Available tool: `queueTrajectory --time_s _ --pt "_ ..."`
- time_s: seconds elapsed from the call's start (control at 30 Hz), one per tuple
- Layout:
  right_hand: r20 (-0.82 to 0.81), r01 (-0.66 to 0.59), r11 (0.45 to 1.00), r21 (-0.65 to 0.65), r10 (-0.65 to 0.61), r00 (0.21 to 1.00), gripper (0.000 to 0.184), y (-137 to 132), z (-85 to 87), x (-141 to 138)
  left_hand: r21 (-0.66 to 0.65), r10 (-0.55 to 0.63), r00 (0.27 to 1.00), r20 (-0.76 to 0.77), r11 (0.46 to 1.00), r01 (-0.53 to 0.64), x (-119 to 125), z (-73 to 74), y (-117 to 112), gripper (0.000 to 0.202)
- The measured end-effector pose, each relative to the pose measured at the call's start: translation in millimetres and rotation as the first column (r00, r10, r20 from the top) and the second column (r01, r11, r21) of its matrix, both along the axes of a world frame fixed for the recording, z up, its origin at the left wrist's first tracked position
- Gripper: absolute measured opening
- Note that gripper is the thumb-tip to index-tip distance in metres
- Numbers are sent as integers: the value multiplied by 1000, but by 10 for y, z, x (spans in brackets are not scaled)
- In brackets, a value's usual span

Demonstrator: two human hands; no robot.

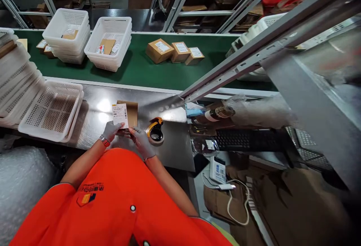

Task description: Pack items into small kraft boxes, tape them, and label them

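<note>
My left hand [111,130], in a grey glove, pinches the lower edge of a white shipping label [120,115] with a barcode. My right hand [141,140], also gloved, touches the same label's lower right corner. The label stands over a small brown cardboard box [132,111] that lies on the shiny steel worktable [93,107]. A yellow and black tape dispenser [155,129] sits just right of my right hand.
Stacked white baskets [50,110] stand at the left. On the green conveyor belt [141,69] are two basket stacks [110,41] and three labelled boxes [175,52]. A keyboard [248,140], a tape roll [217,113] and a cabled device [217,169] are right. Bubble wrap [19,182] lies lower left.
</note>
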State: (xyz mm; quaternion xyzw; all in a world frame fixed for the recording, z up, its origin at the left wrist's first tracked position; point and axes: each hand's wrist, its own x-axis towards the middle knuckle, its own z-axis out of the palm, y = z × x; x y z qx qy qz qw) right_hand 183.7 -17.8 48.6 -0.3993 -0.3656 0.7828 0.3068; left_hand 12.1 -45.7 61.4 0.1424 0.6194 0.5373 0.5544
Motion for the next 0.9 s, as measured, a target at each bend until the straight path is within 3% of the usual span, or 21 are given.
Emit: queueTrajectory --time_s 0.23,0.5,0.6,0.7,0.8,0.9 --pt "-2 13 1000 -20 -14 1000 59 0 -8 1 22 20 999 39 1000 -21 25 24 -16 37" --pt "8 55 998 8 -55 998 55 1 -24 22 -14 -100 993 -64 995 99 80 104 -31 32" --pt "13 94 995 28 -95 995 54 1 -30 38 -61 -181 917 -356 983 171 91 143 -51 37" --pt "7 116 992 49 -117 993 52 -9 -23 59 3 -191 732 -654 967 255 99 187 -68 36" --pt "28 126 981 149 -132 991 47 -11 -9 96 77 -276 650 -708 885 459 116 218 -57 6" --pt "52 142 970 198 -155 987 45 13 -10 170 61 -363 694 -622 861 505 151 239 5 15"
